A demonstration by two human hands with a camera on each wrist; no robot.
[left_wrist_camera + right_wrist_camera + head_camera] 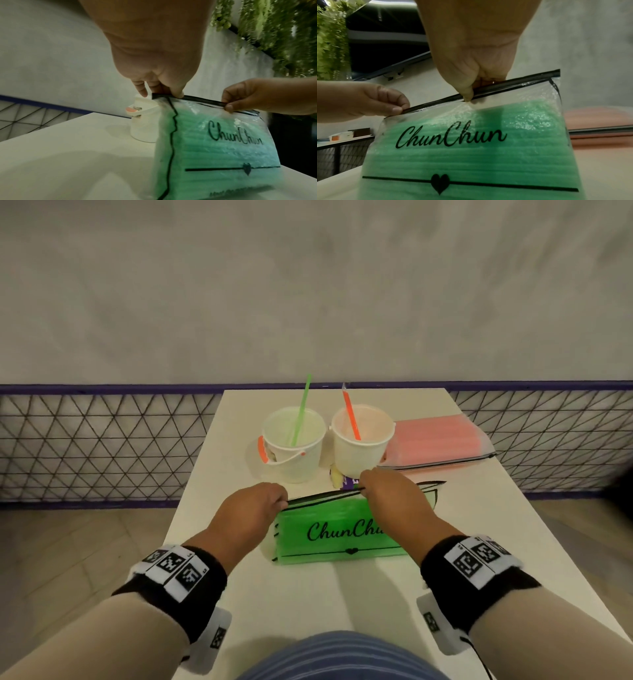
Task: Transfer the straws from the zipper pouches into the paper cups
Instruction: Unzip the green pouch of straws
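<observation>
A clear zipper pouch (335, 532) printed "ChunChun" and full of green straws stands on the white table (308, 604). My left hand (274, 498) pinches the left end of its black zip strip (197, 98). My right hand (368, 481) pinches the strip further right, seen close in the right wrist view (471, 93). Behind stand two white paper cups: the left cup (294, 446) holds a green straw (301, 409), the right cup (359, 443) an orange straw (350, 414). A second pouch (442, 440) of pink-orange straws lies flat at the right.
A small purple and yellow packet (344, 479) lies between the cups and the green pouch. The table's edges drop to a tiled floor on both sides. A wire mesh fence (102, 446) and a grey wall stand behind. Hanging green plants (274, 27) show in the left wrist view.
</observation>
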